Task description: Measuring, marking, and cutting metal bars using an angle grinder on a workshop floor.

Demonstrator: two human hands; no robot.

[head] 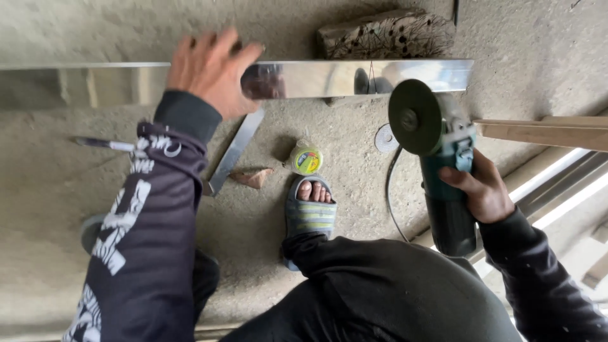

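Nearest the camera, the person's dark-clad knee and a foot in a grey striped sandal [308, 214] rest on the concrete floor [50, 190]. The right hand [484, 190] wraps closed around the dark body of a green angle grinder [443, 164]. The grinder's long axis runs nearly straight away from the viewer, head end far, and its dark disc [415, 117] faces left and toward the camera, held just short of the steel bar. The grinder's lower end is partly hidden behind the knee.

Mid-field, a small yellow-green round tin [307, 159], a loose grey disc [386, 138], a brick fragment [253, 177] and a short flat metal strip [234, 152] lie on the floor. A pen-like tool [104, 144] lies to the left.

Farther off, a polished rectangular steel bar [380, 77] lies horizontally across the view, its right end square-cut near the grinder, its left end cut off by the frame edge. The left hand [212, 73] presses on top of the bar with fingers spread and extended. Behind the bar, a spattered wooden block [386, 35] is partly hidden; whether it supports the bar cannot be told. Pale wooden strips [544, 132] enter from the right.
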